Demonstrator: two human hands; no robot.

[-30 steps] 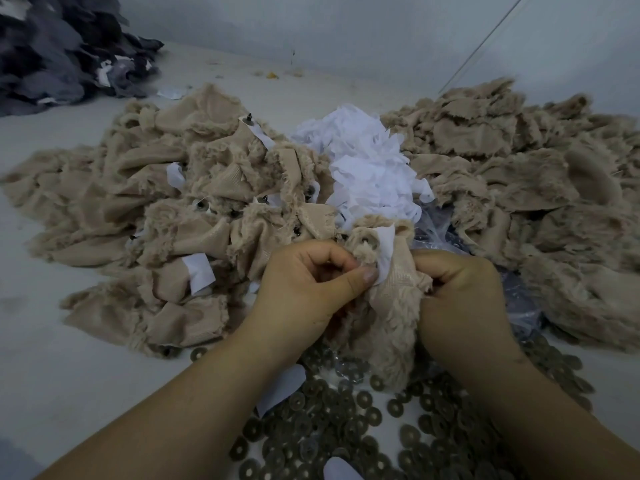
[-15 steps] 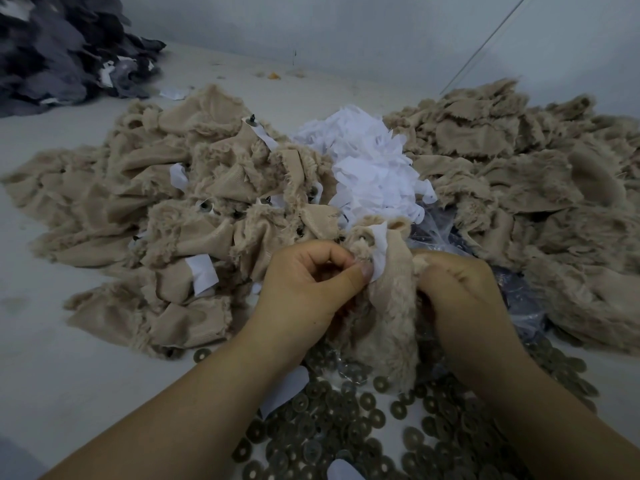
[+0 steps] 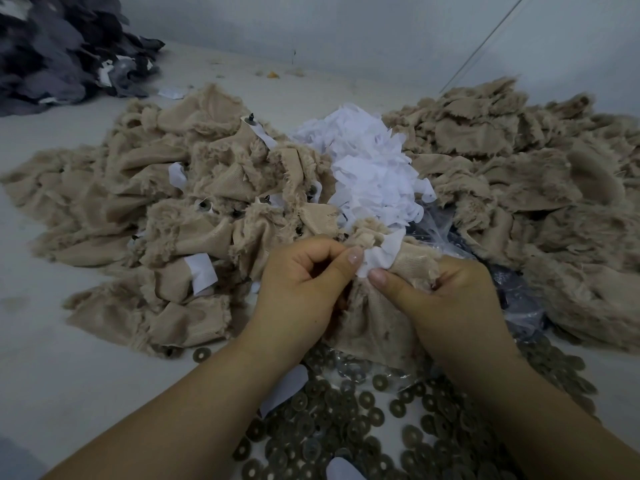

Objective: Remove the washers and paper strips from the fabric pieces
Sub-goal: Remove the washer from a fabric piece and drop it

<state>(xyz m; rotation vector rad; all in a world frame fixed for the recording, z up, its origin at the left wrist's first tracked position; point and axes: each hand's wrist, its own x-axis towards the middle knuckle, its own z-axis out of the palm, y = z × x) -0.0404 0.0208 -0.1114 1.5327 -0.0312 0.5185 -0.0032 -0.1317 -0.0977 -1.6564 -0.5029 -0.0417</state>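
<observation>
Both hands grasp one beige fur fabric piece (image 3: 374, 320) just in front of the white paper-strip heap (image 3: 367, 171). The left hand (image 3: 301, 289) and right hand (image 3: 446, 299) each pinch its paper strip (image 3: 379, 256) between thumb and fingers. Loose washers (image 3: 367, 410) lie below the heap.

Two bare forearms reach forward from the bottom edge and converge at centre. The left hand (image 3: 304, 289) is curled into a loose fist, thumb extended toward the other hand, pinching. The right hand (image 3: 446, 299) sits just beside it, fingers curled under, thumb pointing left, its tip almost meeting the left thumb.
</observation>
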